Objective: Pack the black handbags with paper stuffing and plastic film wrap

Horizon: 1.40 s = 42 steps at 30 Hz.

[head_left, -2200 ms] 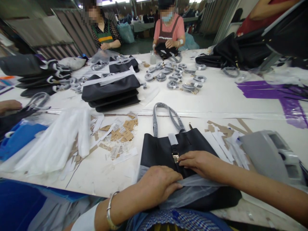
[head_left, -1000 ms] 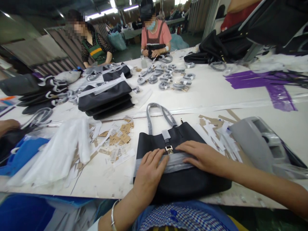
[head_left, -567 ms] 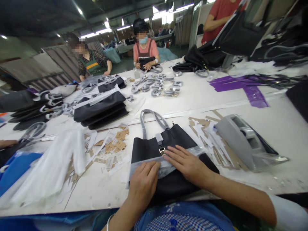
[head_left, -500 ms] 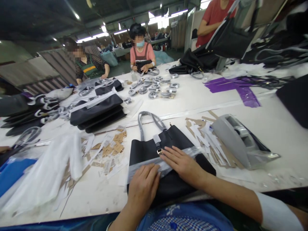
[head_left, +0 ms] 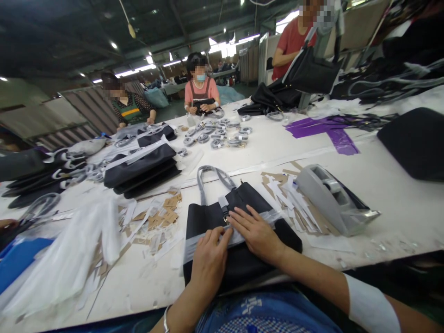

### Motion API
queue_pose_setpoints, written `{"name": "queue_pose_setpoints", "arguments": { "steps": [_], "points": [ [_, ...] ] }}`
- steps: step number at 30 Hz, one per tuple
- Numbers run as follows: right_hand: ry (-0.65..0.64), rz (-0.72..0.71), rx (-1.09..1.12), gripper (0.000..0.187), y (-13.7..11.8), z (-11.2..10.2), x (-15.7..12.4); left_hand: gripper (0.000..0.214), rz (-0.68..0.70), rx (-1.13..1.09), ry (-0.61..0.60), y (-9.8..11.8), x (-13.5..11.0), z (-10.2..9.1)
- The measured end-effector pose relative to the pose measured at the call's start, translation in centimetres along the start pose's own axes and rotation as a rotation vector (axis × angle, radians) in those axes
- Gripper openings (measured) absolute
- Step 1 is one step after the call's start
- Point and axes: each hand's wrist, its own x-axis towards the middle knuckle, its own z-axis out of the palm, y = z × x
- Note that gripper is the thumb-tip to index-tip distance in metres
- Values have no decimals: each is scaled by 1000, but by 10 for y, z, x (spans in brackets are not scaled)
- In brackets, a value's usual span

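Blue garment with checked panel (head_left: pixel 262 321), lowest in the view. Left hand (head_left: pixel 210 256), silvery bangle (head_left: pixel 165 320) at its wrist: palm down, fingers extended and slightly bent, thumb set apart, touching a translucent strip (head_left: pixel 236 238); it closes round nothing visible. Right hand (head_left: pixel 257 235), white sleeve (head_left: pixel 371 303) on the forearm: laid flat, fingers long and a little parted, across the same strip, fingertips just beside a gold-toned buckle (head_left: pixel 225 218); nothing is gripped in it. One black handbag (head_left: pixel 239 264), lying on the white table (head_left: pixel 138 286) at its near edge, under both hands, the strip running across its front; wrapped grey handles (head_left: pixel 201 187) extend away from the wearer. To its left: white sheets (head_left: pixel 76 252), fanned, and a scatter of brown tags (head_left: pixel 164 213). To its right: paper strips (head_left: pixel 293 206), loose, and a grey tape dispenser (head_left: pixel 317 199). Beyond, left: a stack of black bags (head_left: pixel 142 169). Beyond, centre: coiled straps (head_left: pixel 218 134), many, in grey wrapping. Beyond, right: purple sheeting (head_left: pixel 312 126). Far side: three co-workers, one in a green apron (head_left: pixel 130 110), one in a pink top (head_left: pixel 212 90), one in a red top (head_left: pixel 289 39).
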Motion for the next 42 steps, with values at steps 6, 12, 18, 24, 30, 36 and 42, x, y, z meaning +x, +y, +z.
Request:
{"name": "queue_pose_setpoints", "arguments": {
  "steps": [6, 12, 18, 24, 30, 36, 42],
  "points": [
    [15, -47, 12, 56, -19, -15, -21, 43, 150, 67, 138, -22, -4, 12],
    [6, -29, 62, 48, -17, -14, -58, 51, 149, 46, -134, -22, -5, 12],
    [76, 4, 73, 49, -11, -15, -68, 43, 21, -82, -169, -10, -17, 1],
    [90, 69, 21, 50, 1, -20, -74, 40, -86, 50, -18, 11, -23, 13],
    [94, 28, 8, 50, 6, -23, -75, 43, 70, 57, 20, 27, -7, 20],
    [114, 22, 23, 37, 3, -25, -81, 59, 233, 116, -69, 24, 1, 46],
    [317, 354, -151, 38, 43, -86, -119, 59, 242, 116, -13, 21, -4, 57]
  ]
}}
